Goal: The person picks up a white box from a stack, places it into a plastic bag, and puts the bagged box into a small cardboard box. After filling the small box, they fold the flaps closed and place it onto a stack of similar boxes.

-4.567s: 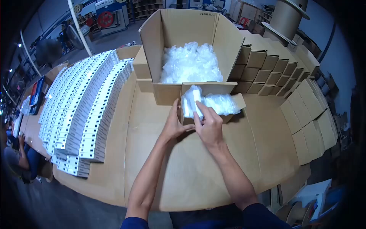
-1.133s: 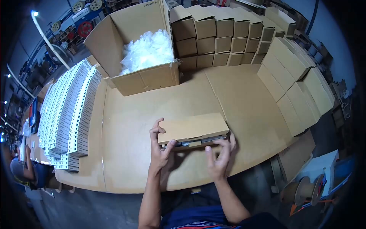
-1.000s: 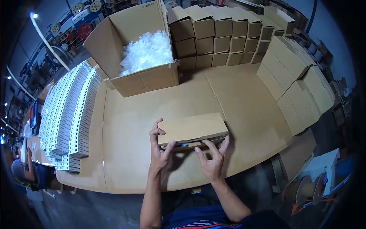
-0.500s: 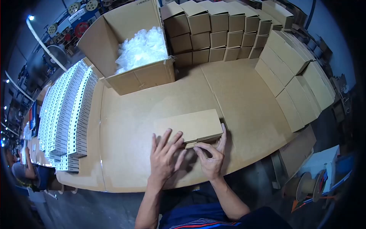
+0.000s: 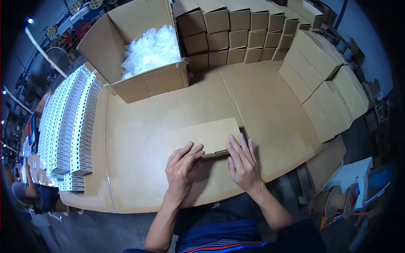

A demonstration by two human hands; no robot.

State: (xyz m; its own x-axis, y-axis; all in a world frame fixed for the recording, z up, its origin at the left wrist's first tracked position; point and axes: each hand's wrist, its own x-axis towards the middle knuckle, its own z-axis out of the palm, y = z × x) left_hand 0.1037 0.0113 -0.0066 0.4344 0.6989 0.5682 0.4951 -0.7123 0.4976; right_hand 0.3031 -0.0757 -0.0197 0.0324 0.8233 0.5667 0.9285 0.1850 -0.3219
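A flat brown cardboard box (image 5: pixel 206 135) lies closed on the cardboard-covered table (image 5: pixel 139 139) in front of me. My left hand (image 5: pixel 181 166) has curled fingers pressing on the box's near left edge. My right hand (image 5: pixel 242 162) lies flat beside it, fingers spread and tips touching the box's near right corner. Neither hand lifts the box.
A large open carton (image 5: pixel 135 50) holding clear plastic bags (image 5: pixel 149 46) stands at the back left. Rows of white labelled boxes (image 5: pixel 67 122) line the left side. Stacked small brown boxes (image 5: pixel 240 29) fill the back and more of them (image 5: pixel 325 88) the right. A seated person (image 5: pixel 25 194) is at far left.
The box's front flap was open a second ago with my fingers at its edge; now the box lies closed and flat, and both hands press on its near side.
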